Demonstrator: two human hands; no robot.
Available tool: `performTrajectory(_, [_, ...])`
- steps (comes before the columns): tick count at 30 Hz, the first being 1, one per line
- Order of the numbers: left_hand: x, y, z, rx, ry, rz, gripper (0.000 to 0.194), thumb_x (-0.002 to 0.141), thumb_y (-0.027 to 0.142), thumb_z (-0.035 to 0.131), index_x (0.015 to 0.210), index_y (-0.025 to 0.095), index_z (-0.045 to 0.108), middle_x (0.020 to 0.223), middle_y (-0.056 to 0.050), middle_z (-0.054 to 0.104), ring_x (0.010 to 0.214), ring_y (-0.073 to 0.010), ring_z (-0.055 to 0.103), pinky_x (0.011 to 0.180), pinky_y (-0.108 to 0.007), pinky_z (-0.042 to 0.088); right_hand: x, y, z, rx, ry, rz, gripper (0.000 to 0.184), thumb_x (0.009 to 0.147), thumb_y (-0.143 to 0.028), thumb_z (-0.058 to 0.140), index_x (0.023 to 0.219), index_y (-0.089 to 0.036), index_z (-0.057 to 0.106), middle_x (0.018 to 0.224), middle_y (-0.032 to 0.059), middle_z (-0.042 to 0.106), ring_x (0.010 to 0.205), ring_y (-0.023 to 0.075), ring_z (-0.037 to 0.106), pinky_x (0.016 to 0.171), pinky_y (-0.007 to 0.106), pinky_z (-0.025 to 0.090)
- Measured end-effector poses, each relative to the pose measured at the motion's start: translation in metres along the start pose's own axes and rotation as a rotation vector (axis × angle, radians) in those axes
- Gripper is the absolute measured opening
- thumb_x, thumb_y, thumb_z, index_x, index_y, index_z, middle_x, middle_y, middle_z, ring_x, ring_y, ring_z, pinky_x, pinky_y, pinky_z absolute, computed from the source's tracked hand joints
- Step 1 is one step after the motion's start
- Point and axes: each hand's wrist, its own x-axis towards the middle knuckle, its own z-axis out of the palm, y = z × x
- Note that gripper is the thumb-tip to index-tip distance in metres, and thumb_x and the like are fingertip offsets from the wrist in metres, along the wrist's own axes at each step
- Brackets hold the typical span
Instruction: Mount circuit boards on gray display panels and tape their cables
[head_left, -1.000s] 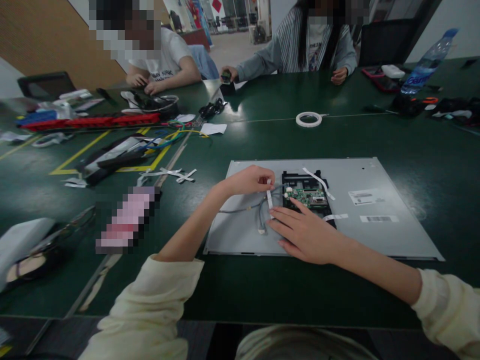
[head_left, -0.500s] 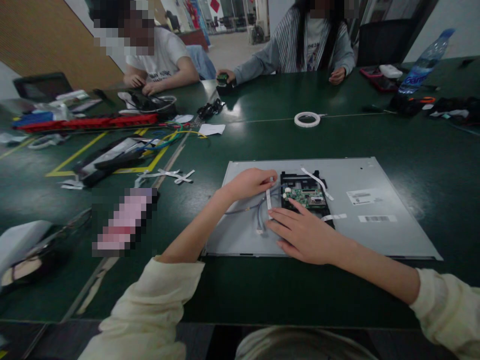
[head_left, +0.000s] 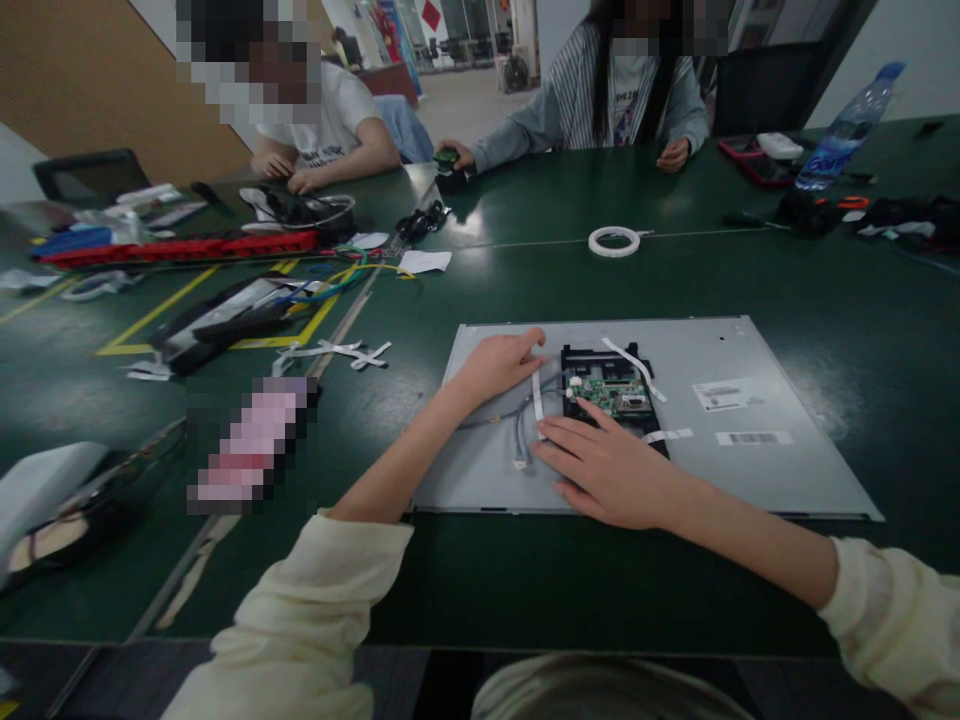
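Note:
A flat grey display panel [head_left: 712, 345] lies on the table with its back up. On it sits a black bracket [head_left: 581, 357] carrying a green circuit board [head_left: 611, 393]. A narrow strip of white tape [head_left: 536, 392] crosses the grey cables [head_left: 519, 430] left of the bracket. My left hand [head_left: 499, 368] is open at the tape's far end, thumb and forefinger apart. Flat over the panel, my right hand [head_left: 619, 465] is open, its fingertips at the tape's near end and the board's edge. Other white tape strips [head_left: 671, 435] run from the bracket onto the panel.
A tape roll [head_left: 613, 241] lies beyond the panel. Left are cut tape strips [head_left: 352, 350], a blurred phone [head_left: 251, 440] and a black device with wires [head_left: 225, 312]. A water bottle [head_left: 847, 130] stands far right. Two people sit opposite, one person's hand [head_left: 457, 155] on a small object.
My left hand's thumb and forefinger have parted and let go of the tape's far end, which now lies down across the cables. My right hand has stayed in place.

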Motion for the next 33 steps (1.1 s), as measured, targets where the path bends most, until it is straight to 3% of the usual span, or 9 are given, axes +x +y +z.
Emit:
performTrajectory(5, [0.001, -0.002, -0.006, -0.167, 0.000, 0.028, 0.015, 0.086, 0.027, 0.049, 0.096, 0.018, 0.055, 0.065, 0.002, 0.057, 0.058, -0.0120, 0.051, 0.055, -0.022, 0.031, 0.000, 0.000, 0.000, 0.004, 0.004, -0.001, 0.045, 0.095, -0.037, 0.034, 0.131, -0.016, 0.049, 0.141, 0.0111, 0.042, 0.133, 0.0221, 0.034, 0.113, 0.049, 0.015])
performTrajectory(9, [0.000, -0.005, -0.018, -0.453, -0.178, 0.101, 0.017, 0.081, 0.032, 0.056, 0.075, 0.016, 0.056, 0.060, 0.003, 0.053, 0.055, -0.0085, 0.048, 0.054, -0.020, 0.034, 0.000, -0.001, 0.000, 0.006, 0.009, 0.001, 0.044, 0.095, -0.037, 0.035, 0.131, -0.016, 0.050, 0.140, 0.0112, 0.042, 0.133, 0.0223, 0.034, 0.113, 0.050, 0.016])
performTrajectory(13, [-0.001, -0.006, -0.025, -0.456, -0.276, 0.108, 0.021, 0.076, 0.035, 0.062, 0.070, 0.015, 0.059, 0.057, 0.003, 0.054, 0.055, -0.0082, 0.048, 0.054, -0.020, 0.033, 0.000, -0.001, -0.001, 0.003, -0.001, 0.007, 0.044, 0.095, -0.036, 0.033, 0.131, -0.016, 0.050, 0.140, 0.0115, 0.043, 0.133, 0.0226, 0.034, 0.113, 0.050, 0.016])
performTrajectory(16, [0.000, -0.012, -0.022, -0.358, -0.254, 0.089, 0.025, 0.076, 0.039, 0.063, 0.067, 0.016, 0.059, 0.056, 0.003, 0.054, 0.054, -0.0087, 0.045, 0.054, -0.022, 0.029, 0.000, -0.001, -0.001, 0.002, -0.003, 0.007, 0.044, 0.095, -0.036, 0.033, 0.130, -0.016, 0.050, 0.140, 0.0117, 0.043, 0.132, 0.0228, 0.035, 0.113, 0.050, 0.016])
performTrajectory(21, [0.001, -0.026, -0.010, -0.185, -0.093, -0.002, 0.035, 0.081, 0.044, 0.058, 0.061, 0.016, 0.053, 0.053, 0.004, 0.049, 0.051, -0.0090, 0.039, 0.052, -0.023, 0.022, 0.000, -0.001, -0.002, 0.006, -0.012, 0.009, 0.045, 0.096, -0.037, 0.032, 0.132, -0.016, 0.048, 0.141, 0.0110, 0.042, 0.133, 0.0221, 0.034, 0.114, 0.050, 0.016])
performTrajectory(29, [0.000, -0.029, 0.000, -0.130, 0.009, -0.063, 0.034, 0.087, 0.043, 0.050, 0.066, 0.017, 0.056, 0.056, 0.002, 0.052, 0.052, -0.0107, 0.042, 0.052, -0.024, 0.022, 0.000, -0.003, -0.006, -0.008, 0.004, 0.012, 0.044, 0.095, -0.037, 0.033, 0.131, -0.017, 0.049, 0.142, 0.0110, 0.041, 0.133, 0.0236, 0.032, 0.113, 0.053, 0.017])
performTrajectory(33, [0.000, -0.027, 0.000, -0.101, 0.040, -0.081, 0.033, 0.087, 0.040, 0.049, 0.064, 0.017, 0.057, 0.057, 0.000, 0.054, 0.051, -0.0107, 0.043, 0.052, -0.025, 0.022, -0.001, -0.003, -0.011, 0.006, 0.010, -0.156, 0.049, 0.093, -0.046, 0.037, 0.132, -0.020, 0.048, 0.147, 0.0089, 0.033, 0.139, 0.0275, 0.020, 0.110, 0.061, 0.008])
